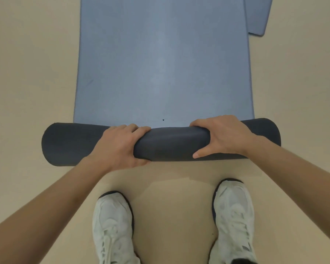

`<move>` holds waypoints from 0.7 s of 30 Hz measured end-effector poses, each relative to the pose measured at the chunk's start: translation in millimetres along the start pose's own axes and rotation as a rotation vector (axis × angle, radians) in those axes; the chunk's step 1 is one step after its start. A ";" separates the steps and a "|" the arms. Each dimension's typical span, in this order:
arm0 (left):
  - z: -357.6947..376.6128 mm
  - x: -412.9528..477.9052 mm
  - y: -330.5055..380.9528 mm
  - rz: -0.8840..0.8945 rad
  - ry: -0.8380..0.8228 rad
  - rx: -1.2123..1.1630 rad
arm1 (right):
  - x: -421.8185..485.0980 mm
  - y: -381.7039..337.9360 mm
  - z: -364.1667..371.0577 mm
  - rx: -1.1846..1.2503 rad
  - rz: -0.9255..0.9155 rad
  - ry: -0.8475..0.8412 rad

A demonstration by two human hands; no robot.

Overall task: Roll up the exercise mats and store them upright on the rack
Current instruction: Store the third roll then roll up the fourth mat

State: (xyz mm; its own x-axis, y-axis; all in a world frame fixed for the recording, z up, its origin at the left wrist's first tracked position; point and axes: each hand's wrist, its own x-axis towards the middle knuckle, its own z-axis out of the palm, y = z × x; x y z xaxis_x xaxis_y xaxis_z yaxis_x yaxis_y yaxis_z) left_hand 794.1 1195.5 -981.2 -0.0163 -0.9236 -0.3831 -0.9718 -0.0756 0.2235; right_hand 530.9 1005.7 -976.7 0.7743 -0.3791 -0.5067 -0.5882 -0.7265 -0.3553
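Observation:
A blue exercise mat lies flat on the floor and stretches away from me. Its near end is wound into a dark grey roll that lies crosswise in front of my feet. My left hand grips the roll left of its middle, fingers over the top and thumb underneath on the near side. My right hand grips it right of the middle in the same way, thumb pointing left along the near side. The roll dents slightly between my hands.
A second blue mat lies partly under the first at the top right. My white sneakers stand on the beige floor just behind the roll. No rack is in view.

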 end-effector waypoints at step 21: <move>-11.7 32.0 -25.3 -0.114 -0.331 -0.443 | -35.1 -35.8 75.9 -0.290 -0.089 0.447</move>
State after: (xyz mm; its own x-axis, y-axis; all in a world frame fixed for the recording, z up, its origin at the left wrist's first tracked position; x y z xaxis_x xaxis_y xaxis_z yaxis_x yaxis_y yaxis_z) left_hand 820.9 1163.4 -988.6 -0.0599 -0.7384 -0.6717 -0.7813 -0.3842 0.4920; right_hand 507.1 1088.6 -1005.8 0.8794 -0.4697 -0.0781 -0.4760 -0.8714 -0.1184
